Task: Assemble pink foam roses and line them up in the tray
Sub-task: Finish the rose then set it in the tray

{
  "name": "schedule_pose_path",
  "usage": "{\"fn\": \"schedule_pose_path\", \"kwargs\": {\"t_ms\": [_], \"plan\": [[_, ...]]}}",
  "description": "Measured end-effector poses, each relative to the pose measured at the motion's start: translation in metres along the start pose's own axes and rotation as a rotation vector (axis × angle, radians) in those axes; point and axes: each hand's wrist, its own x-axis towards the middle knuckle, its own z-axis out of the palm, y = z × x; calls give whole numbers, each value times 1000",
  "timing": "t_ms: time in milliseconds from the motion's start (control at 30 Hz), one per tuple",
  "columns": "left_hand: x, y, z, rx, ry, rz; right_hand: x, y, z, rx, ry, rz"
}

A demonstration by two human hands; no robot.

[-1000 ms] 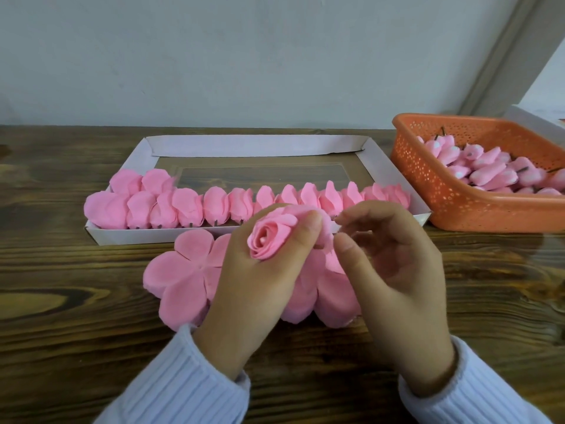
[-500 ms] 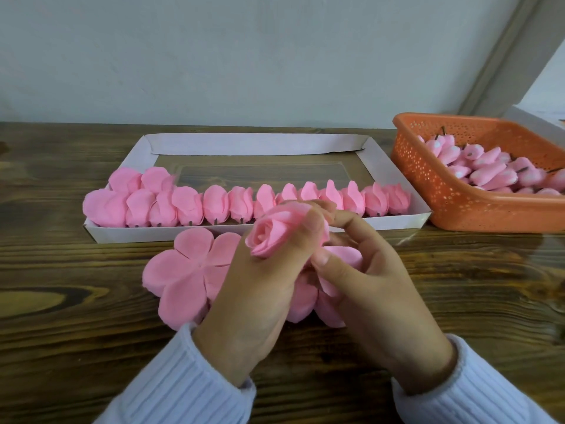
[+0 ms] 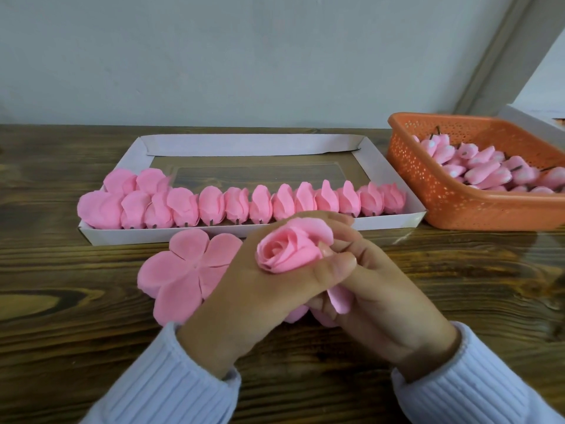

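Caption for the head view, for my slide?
Left hand and right hand hold a pink foam rose before a tray lined with finished roses; orange basket holds buds.

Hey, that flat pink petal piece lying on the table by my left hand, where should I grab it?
Likely from its left side: pinch the outer edge of a free petal of the flat petal piece. It lies flat on the table, and its right part is hidden under the left hand.

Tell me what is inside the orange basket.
The orange basket holds a pile of pink foam rose buds, some with short dark stems showing. The pile covers the basket's floor, and the near wall hides the lowest buds.
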Motion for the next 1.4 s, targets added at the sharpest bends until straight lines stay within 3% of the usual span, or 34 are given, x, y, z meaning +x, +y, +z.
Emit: {"fn": "schedule_pose_path", "kwargs": {"t_ms": [233, 400, 567, 700, 1033, 1400], "plan": [[3, -2, 3, 9, 281, 13, 1, -2, 1, 51, 125, 16], [6, -3, 0, 40, 407, 36, -1, 1, -2, -318, 325, -192], [5, -5, 0, 90, 349, 46, -5, 4, 0, -820, 508, -645], [3, -5, 5, 176, 263, 92, -9, 1, 4, -934, 528, -816], [2, -3, 4, 221, 46, 54, -9, -1, 5, -801, 548, -832], [2, -2, 5, 286, 29, 49, -8, -1, 0, -812, 612, -802]]}}
